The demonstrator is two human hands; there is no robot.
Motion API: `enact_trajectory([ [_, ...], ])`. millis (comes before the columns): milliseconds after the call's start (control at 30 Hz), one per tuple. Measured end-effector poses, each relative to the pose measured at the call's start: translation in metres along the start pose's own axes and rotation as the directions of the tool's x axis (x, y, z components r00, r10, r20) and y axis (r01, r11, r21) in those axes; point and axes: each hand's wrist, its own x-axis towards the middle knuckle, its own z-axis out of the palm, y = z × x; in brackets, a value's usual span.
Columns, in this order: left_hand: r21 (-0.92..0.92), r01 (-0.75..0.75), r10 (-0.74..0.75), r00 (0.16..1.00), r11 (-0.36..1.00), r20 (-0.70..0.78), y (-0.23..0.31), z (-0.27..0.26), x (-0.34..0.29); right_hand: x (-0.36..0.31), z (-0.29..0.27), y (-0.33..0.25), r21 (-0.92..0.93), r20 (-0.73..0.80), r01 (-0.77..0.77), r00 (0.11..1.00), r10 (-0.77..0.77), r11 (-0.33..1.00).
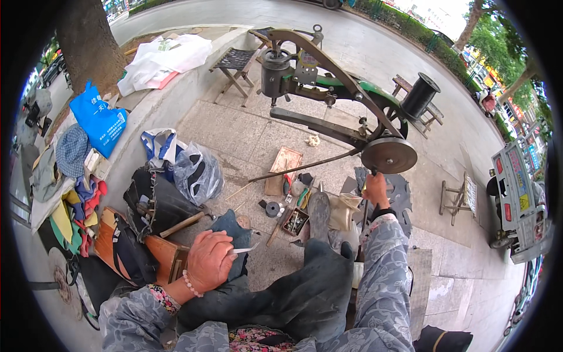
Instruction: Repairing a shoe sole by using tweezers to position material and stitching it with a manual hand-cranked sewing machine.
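My left hand (208, 264) is closed over my lap, with a slim white tool (241, 250) with a thin curved tip sticking out past the fingers. Below it a dark apron (275, 293) covers my legs. My right arm reaches forward, and the right hand (375, 190) is closed just under the flat metal wheel (389, 155) of a hand-cranked shoe-repair sewing machine (328, 82). The fingers wrap round the wheel's crank handle (373, 172), most of which they hide. The machine's long arm (314, 124) points left, with nothing seen on its end.
On the paving lie a hammer (185, 224), a small box of metal bits (295, 222), a black tape roll (272, 209) and a wooden board (284, 170). Bags, including a clear plastic one (197, 170), stand left. Folding stools (234, 64) and a parked three-wheeler (519, 199) are farther off.
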Motion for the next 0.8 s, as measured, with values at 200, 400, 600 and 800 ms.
enact_trajectory([
  [200, 0.033, -0.033, 0.033, 0.999, 0.999, 0.016, 0.009, 0.005, 0.002, -0.031, 0.002, -0.101, 0.344, 0.127, 0.006, 0.990, -0.053, 0.939],
  [400, 0.044, -0.048, 0.048, 0.999, 0.998, 0.001, 0.012, 0.007, 0.002, -0.026, -0.058, -0.129, 0.116, -0.008, 0.179, 0.984, -0.179, 0.977],
  [600, 0.054, -0.047, 0.048, 0.998, 0.997, -0.030, 0.011, 0.004, -0.004, -0.035, -0.082, -0.138, -0.378, -0.195, 0.227, 0.928, -0.317, 0.897],
  [800, 0.051, -0.044, 0.046, 0.998, 0.998, -0.031, 0.008, 0.003, -0.006, -0.062, -0.080, -0.173, -0.509, -0.332, 0.054, 0.909, -0.254, 0.859],
])
